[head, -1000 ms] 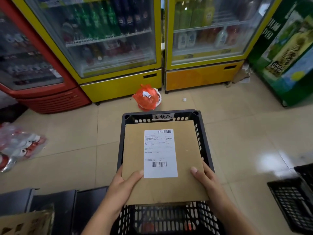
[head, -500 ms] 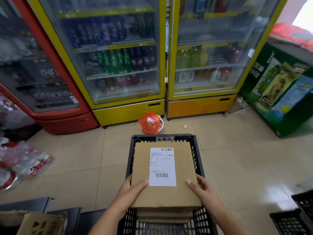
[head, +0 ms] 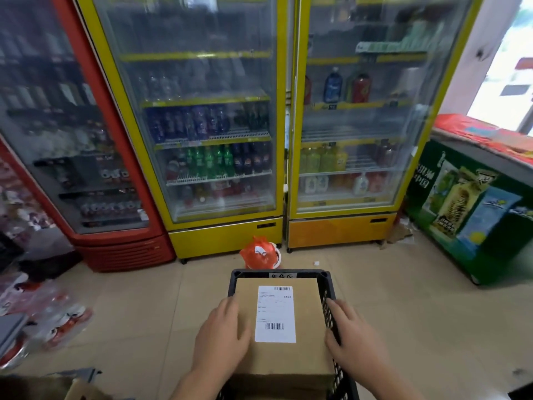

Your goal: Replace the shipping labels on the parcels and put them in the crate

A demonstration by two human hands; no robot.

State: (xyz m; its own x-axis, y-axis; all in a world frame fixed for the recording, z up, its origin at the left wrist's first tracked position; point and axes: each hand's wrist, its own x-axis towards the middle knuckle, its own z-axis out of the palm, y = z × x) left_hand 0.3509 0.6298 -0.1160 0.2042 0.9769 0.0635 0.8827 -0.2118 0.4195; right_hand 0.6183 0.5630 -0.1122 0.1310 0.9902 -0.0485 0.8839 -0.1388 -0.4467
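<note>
Left hand [head: 222, 339]: flat, fingers straight, on the parcel's [head: 307, 316] left edge.
Right hand [head: 350, 342]: fingers loose, spread over the crate's [head: 248, 274] right rim.
Hidden: crate's near end cut off; label [head: 275, 313] print unreadable.

Pale beige tiled floor [head: 138, 313] runs back to a row of glass-door drink coolers: a red cooler [head: 124, 249] at 10 o'clock and two yellow coolers [head: 225, 241] at 12. A green printed cabinet [head: 467, 215] stands at 3 o'clock. Daylight comes through a window [head: 507, 82] at 2. Wrapped can packs [head: 57, 321] lie at 8.

Black crate [head: 325, 275] on tiled floor [head: 409, 319]
</note>
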